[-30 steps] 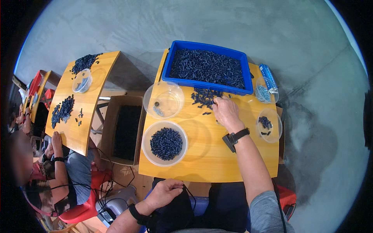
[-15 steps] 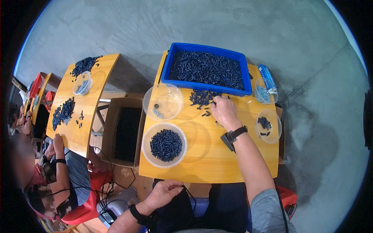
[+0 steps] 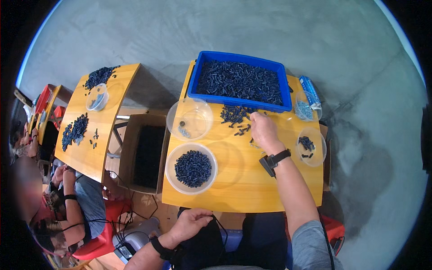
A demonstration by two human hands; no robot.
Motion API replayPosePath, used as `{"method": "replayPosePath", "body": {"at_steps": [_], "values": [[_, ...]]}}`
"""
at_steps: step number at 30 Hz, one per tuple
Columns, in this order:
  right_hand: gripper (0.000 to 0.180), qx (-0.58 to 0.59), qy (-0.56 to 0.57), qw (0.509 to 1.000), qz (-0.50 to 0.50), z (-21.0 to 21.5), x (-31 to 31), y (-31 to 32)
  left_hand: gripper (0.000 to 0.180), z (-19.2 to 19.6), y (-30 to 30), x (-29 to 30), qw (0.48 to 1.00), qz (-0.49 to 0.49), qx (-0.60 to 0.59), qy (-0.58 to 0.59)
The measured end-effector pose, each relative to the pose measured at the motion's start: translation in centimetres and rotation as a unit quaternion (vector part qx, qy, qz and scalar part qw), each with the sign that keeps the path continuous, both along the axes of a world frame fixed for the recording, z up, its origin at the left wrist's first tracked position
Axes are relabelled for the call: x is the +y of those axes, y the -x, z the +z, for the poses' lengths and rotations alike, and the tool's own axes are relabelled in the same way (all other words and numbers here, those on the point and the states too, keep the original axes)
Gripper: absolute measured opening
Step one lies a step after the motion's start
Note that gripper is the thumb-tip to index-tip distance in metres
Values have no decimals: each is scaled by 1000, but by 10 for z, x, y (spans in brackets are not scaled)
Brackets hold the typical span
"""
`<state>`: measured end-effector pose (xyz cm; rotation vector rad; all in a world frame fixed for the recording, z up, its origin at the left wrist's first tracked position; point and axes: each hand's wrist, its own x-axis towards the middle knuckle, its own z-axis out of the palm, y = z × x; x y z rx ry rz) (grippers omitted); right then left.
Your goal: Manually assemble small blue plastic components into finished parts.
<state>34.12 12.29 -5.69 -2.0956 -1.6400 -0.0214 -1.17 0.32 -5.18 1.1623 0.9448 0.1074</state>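
My right hand [image 3: 264,130] is over the table [image 3: 243,180], its fingers curled at the right edge of a loose pile of small dark cylindrical pieces [image 3: 234,114]. The fingertips are mostly hidden, so what they hold cannot be made out. A few strays lie beside its thumb side. My left hand [image 3: 191,223] rests above my lap, off the table's near edge, thumb and fingers pressed together. A black cord runs down close by its fingertips; anything in the pinch is too small to name. A white bowl [image 3: 214,175] heaped with the dark pieces [image 3: 192,168] stands at the near left.
A blue tray [image 3: 238,101] full of dark pieces spans the far side. Clear tubs [image 3: 174,128] [image 3: 320,150] stand left and right; another tub [image 3: 302,109] holds light blue bits beside a blue box [image 3: 310,90]. A cardboard box [image 3: 126,155] and a co-worker's table [image 3: 96,148] are leftward.
My right hand has shifted slightly right and nearer, away from the pile. My left hand stays where it was. The co-worker's hands have drawn together off their table.
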Motion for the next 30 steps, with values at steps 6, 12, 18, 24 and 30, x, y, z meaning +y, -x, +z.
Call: {"method": "replayPosePath", "body": {"at_steps": [6,12,18,24,30], "values": [[9,59,-2,998,-9,5,2,-5,23,6,-2,3,1000,3,18,-4],[10,28,31,999,-3,6,8,1,24,4,0,2,1000,16,8,12],[14,-26,30,999,-1,2,11,0,24,4,1,1,1000,9,13,10],[9,230,-119,965,25,31,-32,37,24,14,-2,-5,999,40,-15,-5],[5,551,-76,827,84,41,-112,105,27,41,-13,-4,970,195,-142,-33]]}}
